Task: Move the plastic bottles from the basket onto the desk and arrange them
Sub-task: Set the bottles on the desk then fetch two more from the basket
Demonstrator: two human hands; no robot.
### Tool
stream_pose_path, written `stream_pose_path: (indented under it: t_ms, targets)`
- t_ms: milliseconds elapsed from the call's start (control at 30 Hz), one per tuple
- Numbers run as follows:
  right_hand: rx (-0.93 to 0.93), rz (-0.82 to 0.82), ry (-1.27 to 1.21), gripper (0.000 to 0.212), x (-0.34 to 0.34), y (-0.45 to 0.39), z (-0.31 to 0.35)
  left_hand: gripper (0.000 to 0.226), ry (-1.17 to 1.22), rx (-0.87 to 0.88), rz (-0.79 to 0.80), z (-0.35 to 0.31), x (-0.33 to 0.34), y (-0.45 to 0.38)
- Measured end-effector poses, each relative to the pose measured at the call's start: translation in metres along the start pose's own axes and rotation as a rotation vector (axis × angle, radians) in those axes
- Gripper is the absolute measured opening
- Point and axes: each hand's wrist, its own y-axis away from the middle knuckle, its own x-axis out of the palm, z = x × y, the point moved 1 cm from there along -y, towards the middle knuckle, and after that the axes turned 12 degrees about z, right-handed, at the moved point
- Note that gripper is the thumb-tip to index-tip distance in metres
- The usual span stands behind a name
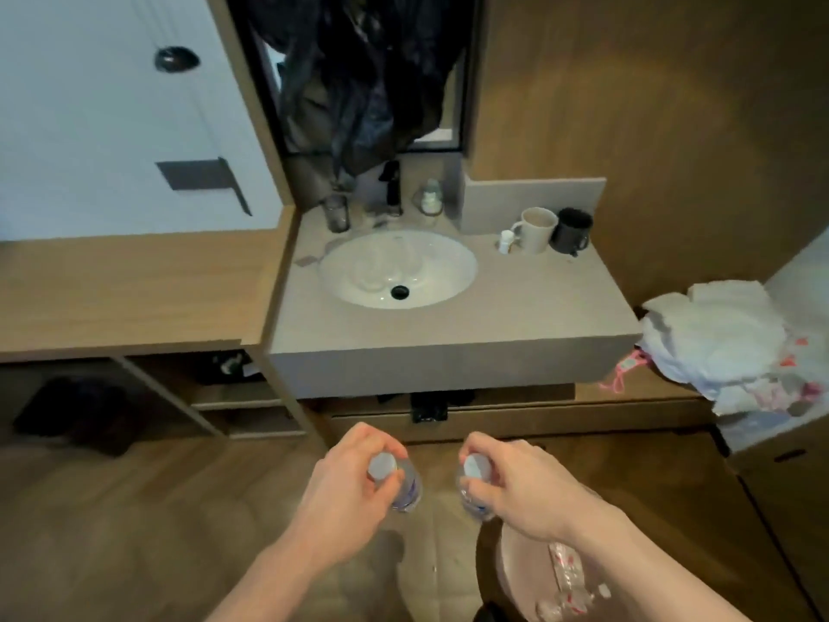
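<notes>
Pink plastic shows at the bottom edge, where the basket (520, 572) is seen under the right forearm, with more clear bottles (567, 576) still lying in it. Just above it, two bottles are held upright over the wooden floor (134, 509). The left bottle (399, 482) is gripped near its pale cap by the curled fingers of the left hand (354, 482); the right bottle (473, 487) is gripped the same way by the right hand (516, 482). Both hands are thus closed round a bottle neck, and neither bottle touches any surface.

Further off, the grey bench (516, 316) with its white sink (442, 258) is reached by neither hand. No bottle from the basket can be picked out on its bare front part, nor on the wooden surface (134, 289) to its left. The task is therefore judged to be at an early stage: two bottles are lifted and in transit, none is seen set down, and those in the basket are left to be carried over and arranged.

At the back of the bench a cream mug (536, 228), a black mug (572, 228) and a glass (336, 213) are seen.

A blue-purple label is visible on the held bottles and red marks on those in the basket, but no writing or brand can be read.
</notes>
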Motion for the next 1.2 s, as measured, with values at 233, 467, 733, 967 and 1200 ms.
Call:
stream_pose_path:
  t_ms: [233, 467, 733, 967, 1200]
  targets:
    - [-0.195, -0.03, 0.118, 0.019, 0.014, -0.073, 0.159, 0.015, 0.044, -0.09, -0.221, 0.096, -0.112, 0.09]
    - [-0.374, -0.003, 0.086, 0.016, 0.035, -0.132, 0.306, 0.01, 0.088, -0.155, -0.403, 0.185, -0.205, 0.163]
    - [-0.565, 0.103, 0.115, 0.018, 0.047, -0.216, 0.442, 0.016, 0.163, -0.296, -0.638, 0.274, -0.293, 0.2]
    - [-0.677, 0.159, 0.179, 0.02, 0.052, -0.323, 0.547, 0.016, 0.189, -0.437, -0.766, 0.349, -0.373, 0.199]
    - [-0.823, 0.283, 0.271, 0.019, 0.048, -0.412, 0.67, 0.022, 0.179, -0.592, -0.92, 0.412, -0.452, 0.221]
